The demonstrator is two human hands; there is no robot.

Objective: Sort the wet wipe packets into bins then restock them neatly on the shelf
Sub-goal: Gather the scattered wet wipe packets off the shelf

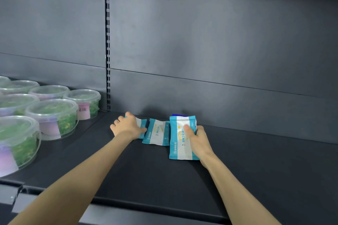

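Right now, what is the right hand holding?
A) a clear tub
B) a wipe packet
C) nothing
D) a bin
B: the right hand grips a teal-and-white packet standing on the shelf, with its thumb pressed on the front.

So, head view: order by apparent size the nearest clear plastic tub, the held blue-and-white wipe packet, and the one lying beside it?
Nearest clear plastic tub, closeness exaggerates it.
Held blue-and-white wipe packet.
Lying blue-and-white packet.

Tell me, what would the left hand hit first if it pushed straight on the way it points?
Probably the shelf's back panel, close behind the left hand and the packet it grips; depth is unclear.
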